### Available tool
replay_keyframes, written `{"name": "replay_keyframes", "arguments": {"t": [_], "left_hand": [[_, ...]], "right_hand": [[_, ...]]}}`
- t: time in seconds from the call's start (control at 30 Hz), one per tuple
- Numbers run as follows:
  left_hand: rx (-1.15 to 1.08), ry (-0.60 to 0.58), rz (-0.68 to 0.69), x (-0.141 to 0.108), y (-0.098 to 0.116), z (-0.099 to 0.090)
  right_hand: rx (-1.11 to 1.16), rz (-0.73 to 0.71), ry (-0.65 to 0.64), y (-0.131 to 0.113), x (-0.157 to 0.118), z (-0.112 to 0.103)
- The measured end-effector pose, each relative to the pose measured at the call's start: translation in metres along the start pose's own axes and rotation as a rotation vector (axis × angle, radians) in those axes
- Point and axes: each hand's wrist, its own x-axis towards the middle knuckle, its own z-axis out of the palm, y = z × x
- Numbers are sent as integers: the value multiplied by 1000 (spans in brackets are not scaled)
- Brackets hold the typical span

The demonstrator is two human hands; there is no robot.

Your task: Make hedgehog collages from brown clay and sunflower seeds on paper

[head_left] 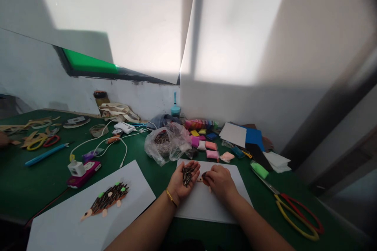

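My left hand [180,187], palm up and cupped, holds a small heap of striped sunflower seeds [187,176]. My right hand [220,182] is pinched over a partly made hedgehog [199,179] of brown and peach clay on a white sheet [203,210]. Its fingers cover most of the figure; dark seeds show by the fingertips, but what they pinch is hidden. A fuller hedgehog [107,200] lies to the left on another white sheet [59,229], with a seed-covered back and green and peach dots.
Behind the hands sit a plastic bag of seeds [161,141] and several coloured clay packets [211,154]. Large scissors [297,213] lie at right. A magenta power strip [85,173] with white cables, a blue pen [47,154] and smaller scissors [44,141] are at left.
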Motion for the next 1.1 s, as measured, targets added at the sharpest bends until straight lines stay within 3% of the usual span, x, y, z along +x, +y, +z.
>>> {"name": "replay_keyframes", "arguments": {"t": [0.63, 0.87, 1.1], "left_hand": [[-12, -22, -23, -1, 0, 1], [37, -200, -122, -7, -2, 2], [42, -253, -151, -8, -7, 6]], "right_hand": [[46, 3, 58, -6, 2, -9], [116, -73, 82, -31, 16, -13], [68, -69, 20, -35, 28, -11]]}}
